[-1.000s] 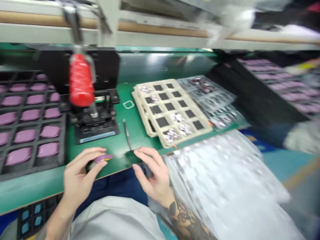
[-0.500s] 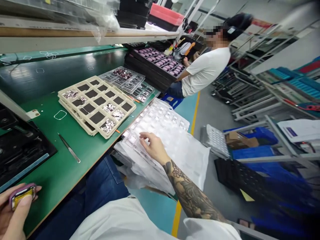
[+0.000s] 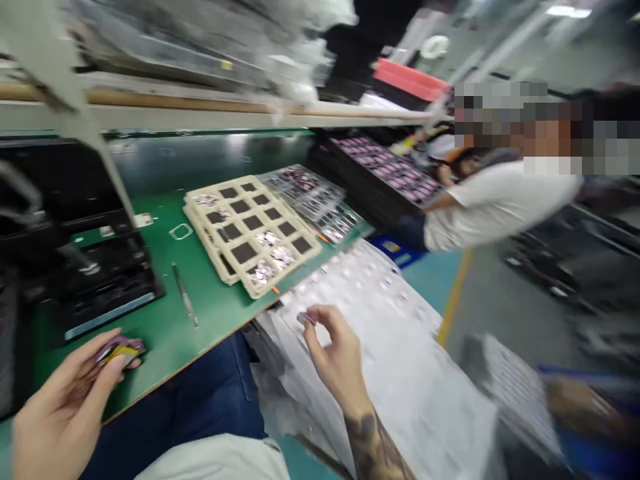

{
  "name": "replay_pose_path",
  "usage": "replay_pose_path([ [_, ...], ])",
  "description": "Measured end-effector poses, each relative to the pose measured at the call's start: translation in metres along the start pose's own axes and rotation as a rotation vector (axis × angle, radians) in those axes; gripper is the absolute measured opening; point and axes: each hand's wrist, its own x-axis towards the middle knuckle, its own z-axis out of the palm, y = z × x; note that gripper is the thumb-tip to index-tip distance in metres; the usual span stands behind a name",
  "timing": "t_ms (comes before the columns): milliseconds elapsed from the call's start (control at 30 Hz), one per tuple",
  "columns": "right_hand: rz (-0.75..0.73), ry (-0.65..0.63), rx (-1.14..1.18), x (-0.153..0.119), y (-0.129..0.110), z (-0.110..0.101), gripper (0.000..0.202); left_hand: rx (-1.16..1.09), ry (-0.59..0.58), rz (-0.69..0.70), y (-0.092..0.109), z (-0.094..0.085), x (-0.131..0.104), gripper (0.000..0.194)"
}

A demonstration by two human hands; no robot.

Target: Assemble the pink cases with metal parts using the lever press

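Note:
My left hand [image 3: 70,407] grips a small purple-rimmed device housing [image 3: 120,349] with yellow parts showing inside, just over the bench's front edge. Between the thumb and forefinger of my right hand [image 3: 335,347] is a small purplish piece [image 3: 305,319], blurred. That hand hovers above a white plastic-covered blister tray [image 3: 395,347] with rows of pockets. Tweezers [image 3: 185,295] lie on the green bench between my two hands. Beyond them sits a beige compartment tray [image 3: 253,293], stacked on another, with small pale pieces in some compartments.
A black press-like fixture [image 3: 105,280] stands on the left of the green bench [image 3: 165,340]. Clear trays of small parts [image 3: 310,193] and a stack of black trays [image 3: 370,193] with pink items lie farther back. A co-worker in a white shirt [image 3: 500,200] sits at the right. A shelf [image 3: 200,110] spans above.
The view has swung left. My right hand has lifted from the tray's pockets and now pinches a small purplish piece. The left hand still holds the housing.

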Motion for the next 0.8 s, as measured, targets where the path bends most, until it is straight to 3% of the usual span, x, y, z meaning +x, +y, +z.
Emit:
replay_pose_path([
  [100,-0.184,-0.052,0.186,-0.004,-0.042,0.02,0.021,-0.077,-0.073,-0.047,0.016,0.013,0.001,0.042],
  [200,-0.395,-0.187,0.348,0.001,-0.09,0.059,0.025,-0.161,-0.132,-0.038,0.02,0.016,0.008,0.034],
  [333,-0.619,-0.188,0.482,0.012,-0.155,0.111,0.032,-0.19,-0.098,-0.05,0.018,0.016,0.01,0.049],
  [433,-0.789,-0.173,0.491,0.019,-0.19,0.133,0.031,-0.267,-0.052,-0.019,0.016,0.017,0.012,0.04],
  [500,-0.862,-0.254,0.522,0.02,-0.202,0.141,0.031,-0.347,-0.005,0.037,0.015,0.018,0.015,0.035],
  [600,-0.885,-0.435,0.567,0.02,-0.206,0.144,0.033,-0.397,0.042,0.084,0.014,0.017,0.019,0.043],
  [800,-0.76,-0.563,0.625,0.025,-0.197,0.141,0.039,-0.376,-0.018,0.027,0.017,0.015,0.018,0.047],
])
